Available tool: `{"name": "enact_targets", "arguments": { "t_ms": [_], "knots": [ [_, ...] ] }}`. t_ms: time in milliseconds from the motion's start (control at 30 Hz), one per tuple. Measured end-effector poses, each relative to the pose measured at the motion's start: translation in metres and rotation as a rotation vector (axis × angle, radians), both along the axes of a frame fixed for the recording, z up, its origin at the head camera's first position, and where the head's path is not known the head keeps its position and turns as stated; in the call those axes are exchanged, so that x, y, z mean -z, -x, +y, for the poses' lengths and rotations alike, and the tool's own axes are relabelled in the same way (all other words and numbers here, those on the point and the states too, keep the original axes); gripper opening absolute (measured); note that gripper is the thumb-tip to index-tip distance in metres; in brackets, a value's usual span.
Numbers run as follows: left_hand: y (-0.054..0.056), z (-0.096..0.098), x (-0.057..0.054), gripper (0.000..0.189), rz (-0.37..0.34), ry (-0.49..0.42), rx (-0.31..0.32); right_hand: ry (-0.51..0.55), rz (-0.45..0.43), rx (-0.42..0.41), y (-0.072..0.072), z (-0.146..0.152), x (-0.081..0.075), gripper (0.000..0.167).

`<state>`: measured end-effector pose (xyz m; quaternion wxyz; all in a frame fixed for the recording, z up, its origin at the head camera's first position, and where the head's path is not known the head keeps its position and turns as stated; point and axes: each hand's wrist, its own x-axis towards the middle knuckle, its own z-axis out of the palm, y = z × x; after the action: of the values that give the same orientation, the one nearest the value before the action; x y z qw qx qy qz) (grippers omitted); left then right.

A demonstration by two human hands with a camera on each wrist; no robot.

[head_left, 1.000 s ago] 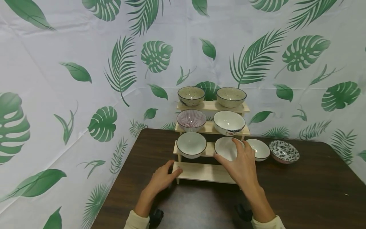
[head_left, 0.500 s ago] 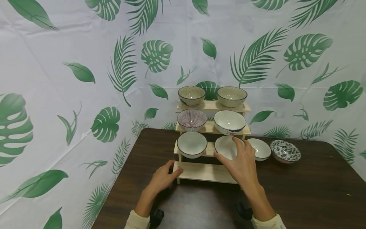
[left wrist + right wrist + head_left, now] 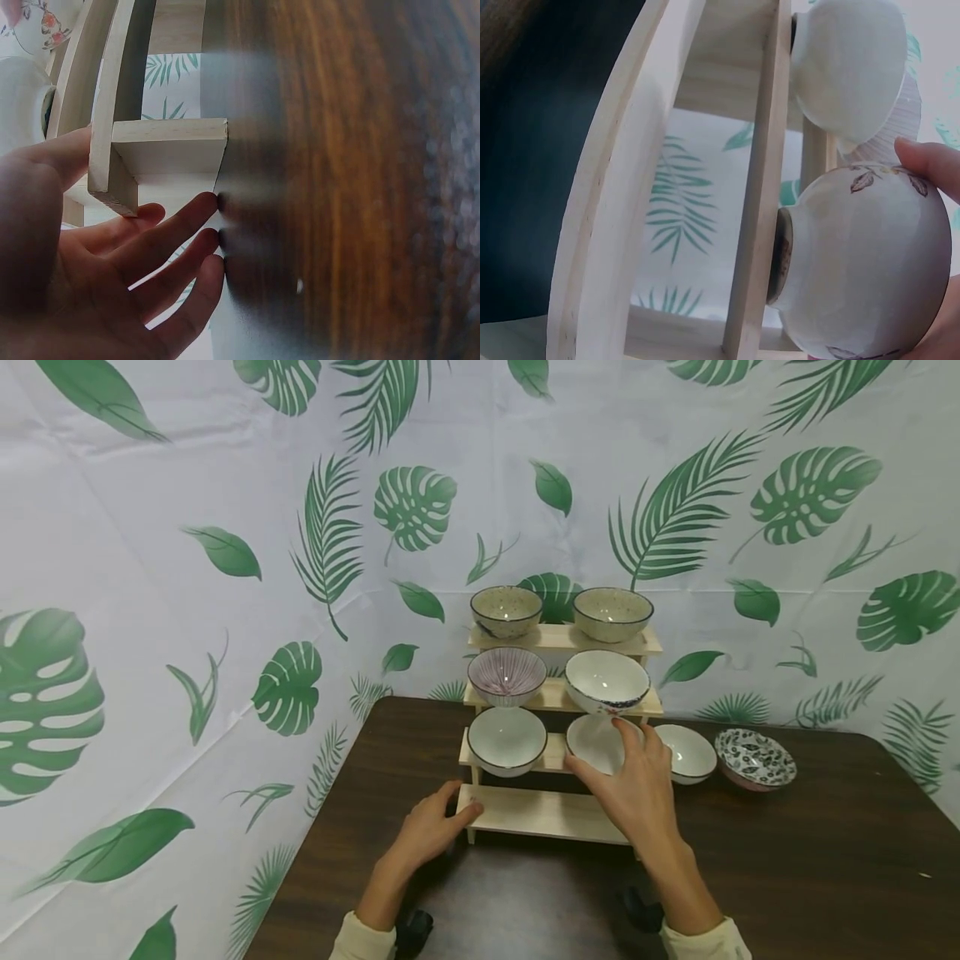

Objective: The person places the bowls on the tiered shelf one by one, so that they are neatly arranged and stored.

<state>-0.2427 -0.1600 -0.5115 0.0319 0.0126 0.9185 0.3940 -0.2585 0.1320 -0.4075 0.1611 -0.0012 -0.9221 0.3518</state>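
Observation:
My right hand [image 3: 641, 785] grips the rim of a white bowl [image 3: 862, 255] with brown leaf marks outside, thumb on the left and fingers on the far right. The bowl's foot is at the second step of a tiered wooden stand [image 3: 540, 812]. In the right wrist view its dark foot ring lies against the step's board, or very near it. My left hand [image 3: 429, 828] holds the left end of the lowest step, thumb on top and index finger at the board's edge. Its other fingertips [image 3: 206, 202] reach to the dark tabletop. Left of the held bowl stands a plain white bowl [image 3: 507, 739].
Higher steps bear a purple-striped bowl [image 3: 507, 675], a white bowl with a patterned outside [image 3: 607, 681] and two speckled beige bowls [image 3: 506, 610]. On the table [image 3: 787, 860] to the right stand a white bowl [image 3: 688, 753] and a black-and-white leaf-patterned bowl [image 3: 756, 758]. A leaf-printed cloth hangs behind.
The head view has swung slightly left, so the scene sits a little further right. Both hands keep their holds, and the bowls stand as before.

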Motion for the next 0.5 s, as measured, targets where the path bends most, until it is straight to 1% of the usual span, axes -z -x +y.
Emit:
{"name": "enact_targets", "arguments": {
  "t_ms": [200,367,500],
  "knots": [
    [0.0002,-0.0004,-0.0027,0.075,0.014,0.015,0.006,0.006,0.011,0.000,0.0015,-0.0011,0.0005,0.088],
    [-0.0008,0.0003,-0.0045,0.076,0.013,0.016,0.007,0.000,0.056,-0.008,0.0038,-0.0021,0.0042,0.084],
    [-0.0013,0.0009,-0.0039,0.077,0.011,0.014,0.007,-0.013,0.093,-0.014,0.0056,-0.0019,0.0084,0.083]
  ]
}}
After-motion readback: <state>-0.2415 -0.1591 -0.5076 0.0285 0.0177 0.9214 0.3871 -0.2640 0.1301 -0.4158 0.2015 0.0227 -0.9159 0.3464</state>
